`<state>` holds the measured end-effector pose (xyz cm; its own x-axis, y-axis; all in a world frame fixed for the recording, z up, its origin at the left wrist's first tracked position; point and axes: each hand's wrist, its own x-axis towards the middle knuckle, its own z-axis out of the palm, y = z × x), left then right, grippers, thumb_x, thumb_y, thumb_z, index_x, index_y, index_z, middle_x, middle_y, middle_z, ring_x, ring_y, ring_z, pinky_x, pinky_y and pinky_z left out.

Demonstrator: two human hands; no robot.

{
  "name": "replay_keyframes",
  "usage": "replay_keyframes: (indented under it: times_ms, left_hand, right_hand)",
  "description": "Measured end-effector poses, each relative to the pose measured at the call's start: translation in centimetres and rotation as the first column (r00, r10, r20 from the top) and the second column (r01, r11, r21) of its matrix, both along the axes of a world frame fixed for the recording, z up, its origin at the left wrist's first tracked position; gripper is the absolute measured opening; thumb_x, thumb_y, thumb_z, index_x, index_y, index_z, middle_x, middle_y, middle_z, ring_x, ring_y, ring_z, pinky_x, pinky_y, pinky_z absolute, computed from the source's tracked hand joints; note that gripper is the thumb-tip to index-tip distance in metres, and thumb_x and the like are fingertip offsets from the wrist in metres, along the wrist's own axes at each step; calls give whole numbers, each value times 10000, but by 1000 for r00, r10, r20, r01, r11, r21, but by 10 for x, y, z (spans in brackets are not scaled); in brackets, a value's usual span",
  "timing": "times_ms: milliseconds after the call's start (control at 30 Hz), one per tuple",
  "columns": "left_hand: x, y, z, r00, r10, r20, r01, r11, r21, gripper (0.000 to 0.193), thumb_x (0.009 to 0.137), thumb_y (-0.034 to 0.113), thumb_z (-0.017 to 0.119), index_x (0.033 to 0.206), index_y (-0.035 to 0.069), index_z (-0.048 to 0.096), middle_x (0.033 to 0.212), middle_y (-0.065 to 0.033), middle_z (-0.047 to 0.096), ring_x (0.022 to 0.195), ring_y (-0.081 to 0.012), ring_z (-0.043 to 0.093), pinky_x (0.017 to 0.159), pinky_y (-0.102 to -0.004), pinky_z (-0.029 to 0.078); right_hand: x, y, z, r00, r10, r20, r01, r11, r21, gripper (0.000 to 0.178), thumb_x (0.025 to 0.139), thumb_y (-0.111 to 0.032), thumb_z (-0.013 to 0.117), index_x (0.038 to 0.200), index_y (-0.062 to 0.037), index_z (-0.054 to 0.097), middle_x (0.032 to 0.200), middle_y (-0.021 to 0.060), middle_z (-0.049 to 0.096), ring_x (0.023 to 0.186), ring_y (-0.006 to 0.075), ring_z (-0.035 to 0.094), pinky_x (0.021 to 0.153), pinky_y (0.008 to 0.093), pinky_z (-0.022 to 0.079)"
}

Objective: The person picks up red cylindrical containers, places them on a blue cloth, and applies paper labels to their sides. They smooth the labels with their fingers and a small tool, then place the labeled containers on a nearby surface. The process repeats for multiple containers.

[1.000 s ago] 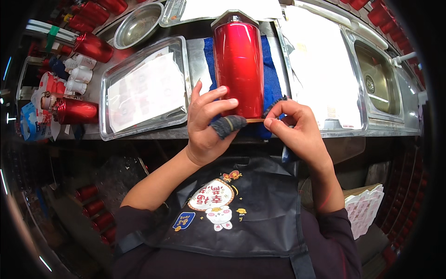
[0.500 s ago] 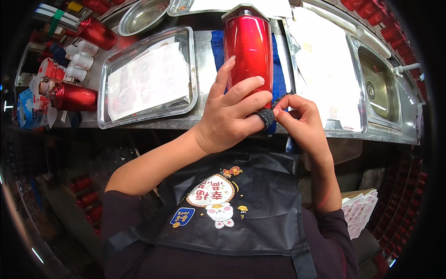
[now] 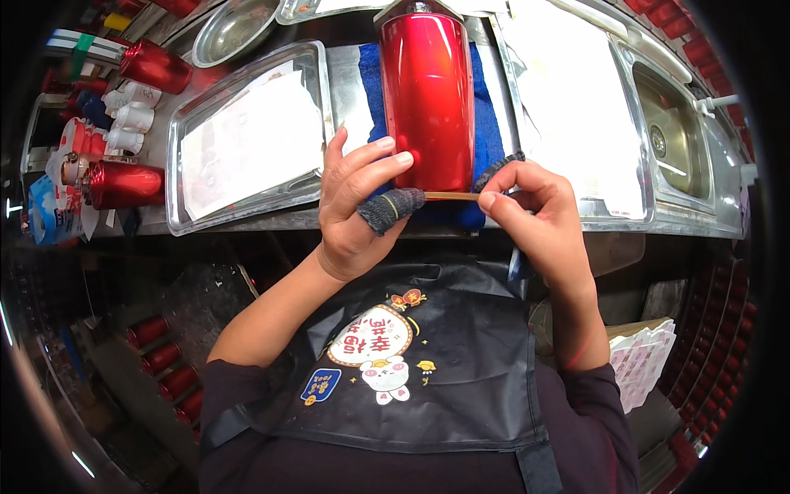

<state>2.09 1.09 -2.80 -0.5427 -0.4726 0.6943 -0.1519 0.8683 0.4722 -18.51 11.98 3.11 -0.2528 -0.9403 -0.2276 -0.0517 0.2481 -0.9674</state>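
Note:
A glossy red cylinder [image 3: 428, 99] lies on a blue cloth [image 3: 487, 107], its long side pointing away from me. Across its near end runs a thin tan strip [image 3: 451, 196], between my left thumb and my right fingers. My left hand [image 3: 355, 193] has its fingers stretched out, with fingertips at the cylinder's left side. A dark grey knit sleeve [image 3: 385, 212] covers its thumb, which meets the strip's left end. My right hand [image 3: 539, 210] pinches the strip's right end between thumb and index finger. Another dark knit sleeve [image 3: 500, 169] shows on a finger behind.
To the left is a metal tray [image 3: 174, 202] with white sheets [image 3: 255, 148]. More sheets [image 3: 568, 107] lie right, beside a sink [image 3: 671, 136]. Red cylinders [image 3: 127, 184], white bottles [image 3: 132, 118] and a metal bowl [image 3: 234, 33] stand far left.
My left hand has moved left and turned, bringing its sleeved thumb away from my right hand. The tan strip now shows between them. My right hand still pinches near the cylinder's near end.

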Motion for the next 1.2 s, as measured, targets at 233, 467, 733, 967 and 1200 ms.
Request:
replay_keyframes:
  times_ms: [233,467,733,967,1200]
  left_hand:
    - [-17,-12,16,988,-96,123,127,949,-287,115,647,162,732,699,138,632,1147,-33,687,1175,-260,603,1103,-597,380]
    - [-12,0,-5,998,9,-57,-13,998,-61,278,654,62,826,894,150,718,1151,-18,684,1186,-306,609,1072,-586,397]
    - [-6,-3,1,999,-12,51,19,989,-145,213,699,94,812,862,191,716,1182,-6,677,1205,-273,599,1106,-605,361]
    - [-27,-9,24,982,-115,149,151,955,-256,126,681,140,746,725,138,628,1154,-1,675,1188,-264,579,1085,-613,382]
    - [-15,-3,3,999,-34,-15,32,994,-107,365,667,62,853,988,104,683,1152,-43,676,1173,-309,617,1079,-593,397]
  right_hand:
    - [-1,-4,-16,999,-16,32,14,998,61,83,884,-80,686,853,-14,647,780,-51,602,665,-12,492,597,160,364]
    - [3,-8,-14,999,29,17,-29,999,18,114,879,-95,709,839,5,674,805,-3,628,675,36,549,582,200,422]
    - [3,-6,-16,1000,1,19,0,1000,-9,98,876,-81,705,838,-4,656,781,-32,605,661,8,515,576,177,389]
    - [1,-6,-20,998,-17,56,16,1000,21,119,871,-90,691,832,18,660,770,-4,630,642,27,540,560,193,419]
    - [11,4,-12,996,-75,-46,76,997,25,54,880,-51,676,904,-16,643,775,-68,576,617,-32,447,548,156,330]
